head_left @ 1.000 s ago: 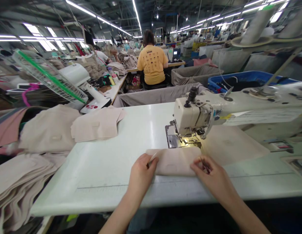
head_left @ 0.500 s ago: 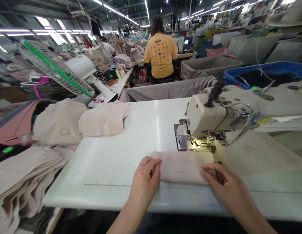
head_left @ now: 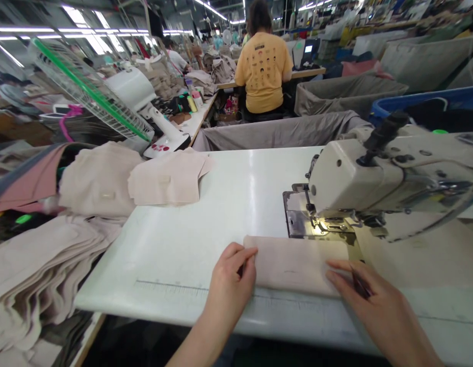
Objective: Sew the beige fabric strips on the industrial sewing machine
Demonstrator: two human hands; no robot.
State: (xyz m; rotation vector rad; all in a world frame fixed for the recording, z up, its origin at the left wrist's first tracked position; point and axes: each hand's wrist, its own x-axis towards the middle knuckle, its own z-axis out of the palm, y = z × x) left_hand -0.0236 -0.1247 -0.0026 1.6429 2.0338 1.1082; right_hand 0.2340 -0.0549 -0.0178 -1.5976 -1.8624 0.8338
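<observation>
A folded beige fabric piece (head_left: 293,265) lies flat on the white sewing table (head_left: 175,255), just in front of the machine's metal plate. My left hand (head_left: 234,272) pinches its left edge between thumb and fingers. At its right edge, my right hand (head_left: 364,288) grips the fabric between thumb and index finger; something small and dark shows inside that hand, too unclear to name. The sewing machine (head_left: 351,178) stands behind the right part of the fabric, its lamp lighting the needle area. Another beige panel (head_left: 420,250) lies under the machine arm.
Stacked beige pieces (head_left: 167,178) lie at the table's back left, with a larger layered pile (head_left: 41,270) beyond the left edge. A white fan with a green rim (head_left: 133,89) stands behind. Ahead, a person in a yellow shirt (head_left: 264,71) sits past a grey cloth bin (head_left: 278,133).
The view has shifted, so the machine appears larger and farther right. Both hands stay at the two ends of the fabric, which remains in front of the plate.
</observation>
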